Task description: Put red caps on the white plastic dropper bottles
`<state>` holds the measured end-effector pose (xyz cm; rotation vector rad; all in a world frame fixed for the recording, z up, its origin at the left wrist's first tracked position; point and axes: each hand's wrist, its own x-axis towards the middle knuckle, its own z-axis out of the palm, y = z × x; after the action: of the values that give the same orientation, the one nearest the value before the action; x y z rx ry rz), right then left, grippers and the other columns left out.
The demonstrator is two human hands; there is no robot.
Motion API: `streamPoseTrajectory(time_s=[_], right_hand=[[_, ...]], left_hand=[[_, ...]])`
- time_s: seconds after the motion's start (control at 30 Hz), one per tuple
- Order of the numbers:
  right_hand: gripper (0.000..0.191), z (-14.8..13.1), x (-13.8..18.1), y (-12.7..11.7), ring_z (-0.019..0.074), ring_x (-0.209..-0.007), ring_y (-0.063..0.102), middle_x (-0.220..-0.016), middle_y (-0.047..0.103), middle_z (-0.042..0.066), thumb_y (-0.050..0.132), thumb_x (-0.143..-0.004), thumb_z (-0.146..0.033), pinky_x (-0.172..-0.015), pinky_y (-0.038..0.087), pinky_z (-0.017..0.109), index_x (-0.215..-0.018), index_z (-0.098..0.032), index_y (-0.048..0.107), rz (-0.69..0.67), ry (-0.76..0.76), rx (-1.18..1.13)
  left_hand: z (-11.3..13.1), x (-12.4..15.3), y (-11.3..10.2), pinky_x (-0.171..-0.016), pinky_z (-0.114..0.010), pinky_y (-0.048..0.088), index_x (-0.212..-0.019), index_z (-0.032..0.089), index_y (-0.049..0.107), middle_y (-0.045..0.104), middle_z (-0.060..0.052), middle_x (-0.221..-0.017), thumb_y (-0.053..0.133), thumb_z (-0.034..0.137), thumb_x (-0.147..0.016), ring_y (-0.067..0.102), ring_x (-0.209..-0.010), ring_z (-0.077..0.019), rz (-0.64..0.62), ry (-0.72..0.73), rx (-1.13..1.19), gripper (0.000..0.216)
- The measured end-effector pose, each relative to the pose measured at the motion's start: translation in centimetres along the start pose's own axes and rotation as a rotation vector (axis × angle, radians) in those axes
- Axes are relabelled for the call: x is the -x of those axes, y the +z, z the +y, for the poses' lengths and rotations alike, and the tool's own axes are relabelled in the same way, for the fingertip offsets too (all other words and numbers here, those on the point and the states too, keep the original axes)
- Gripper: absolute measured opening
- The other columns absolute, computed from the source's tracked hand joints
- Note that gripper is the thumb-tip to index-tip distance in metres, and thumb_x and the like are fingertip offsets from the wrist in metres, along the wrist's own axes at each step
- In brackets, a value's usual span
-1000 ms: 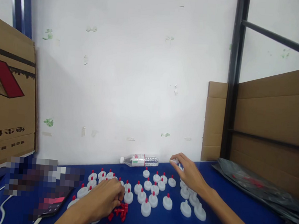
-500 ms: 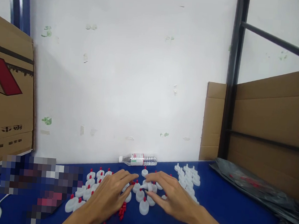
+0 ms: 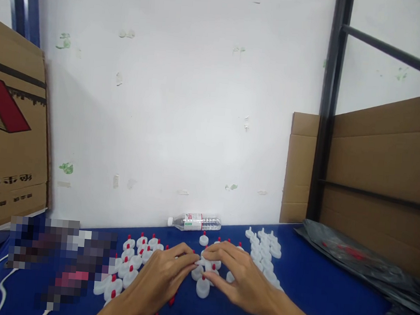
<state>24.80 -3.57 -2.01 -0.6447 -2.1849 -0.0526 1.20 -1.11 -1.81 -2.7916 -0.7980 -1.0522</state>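
White caps [image 3: 202, 289]: translucent plastic, smooth, low sheen. Red tips [image 3: 131, 268]: opaque plastic, smooth. Bottle [image 3: 211, 223]: clear plastic, glossy, ribbed along one half. Table [image 3: 310, 274]: smooth blue surface, soft sheen; base material cannot be confirmed from this view. Bag [image 3: 378, 277]: grey plastic film, creased, glossy. Carton [image 3: 14, 154] and large panel [image 3: 385, 152]: cardboard, matt. Post [image 3: 329, 99]: dark metal, smooth. Wall [image 3: 185, 107]: white, smooth, roughened in spots.

Impossible at six o'clock to see inside the pinch of the left hand [image 3: 163, 270], at eight to make out the pixelated patch [image 3: 75, 268], at nine to follow the carton [image 3: 14, 154] past the edge.
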Motion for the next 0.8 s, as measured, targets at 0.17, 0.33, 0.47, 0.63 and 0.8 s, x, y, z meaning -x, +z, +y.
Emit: streamPoseTrajectory(time_s=[0.17,0.33,0.47,0.63,0.8], right_hand=[[0.024,-0.32,-0.07,0.04,0.0241,-0.106,0.067,-0.113,0.069,0.011,0.061,-0.098,-0.026,-0.091,0.058,0.039,-0.121,-0.021,0.060,0.063,-0.015,0.027],[0.025,-0.44,-0.15,-0.08,0.0244,-0.104,0.068,-0.109,0.070,0.010,0.062,-0.096,-0.024,-0.090,0.058,0.038,-0.121,-0.022,0.060,0.090,-0.020,0.043],[0.028,-0.39,-0.07,-0.15,0.0249,-0.106,0.067,-0.112,0.069,0.010,0.061,-0.097,-0.023,-0.093,0.057,0.041,-0.125,-0.023,0.058,0.098,-0.024,0.052],[0.026,-0.34,0.01,-0.38,0.0248,-0.103,0.066,-0.110,0.068,0.010,0.062,-0.097,-0.025,-0.088,0.058,0.039,-0.123,-0.023,0.059,0.076,0.003,0.066],[0.029,-0.09,0.18,-0.25,0.0250,-0.106,0.066,-0.111,0.069,0.010,0.062,-0.098,-0.027,-0.094,0.056,0.041,-0.127,-0.023,0.057,0.065,-0.052,0.071]], left_hand=[[0.34,-0.10,-0.01,-0.066,-0.022,0.052,-0.115,0.023,0.068,0.069,-0.006,-0.097,0.043,0.020,-0.103,0.066,-0.076,-0.0141,0.060,0.004,0.042,0.028],[0.33,-0.03,0.12,-0.060,-0.020,0.049,-0.116,0.021,0.066,0.067,-0.007,-0.096,0.041,0.016,-0.102,0.064,-0.071,-0.0127,0.095,0.025,0.068,0.030],[0.37,0.03,0.08,-0.062,-0.021,0.049,-0.118,0.021,0.065,0.065,-0.007,-0.099,0.038,0.013,-0.102,0.064,-0.072,-0.0123,0.110,0.023,0.085,0.031],[0.73,-0.03,-0.15,-0.068,-0.023,0.050,-0.117,0.023,0.065,0.066,-0.006,-0.099,0.042,0.016,-0.104,0.065,-0.078,-0.0134,0.122,0.000,0.085,0.027],[0.74,-0.10,-0.06,-0.065,-0.022,0.049,-0.116,0.024,0.065,0.066,-0.004,-0.097,0.043,0.021,-0.105,0.065,-0.077,-0.0138,0.113,0.015,0.054,0.025]])
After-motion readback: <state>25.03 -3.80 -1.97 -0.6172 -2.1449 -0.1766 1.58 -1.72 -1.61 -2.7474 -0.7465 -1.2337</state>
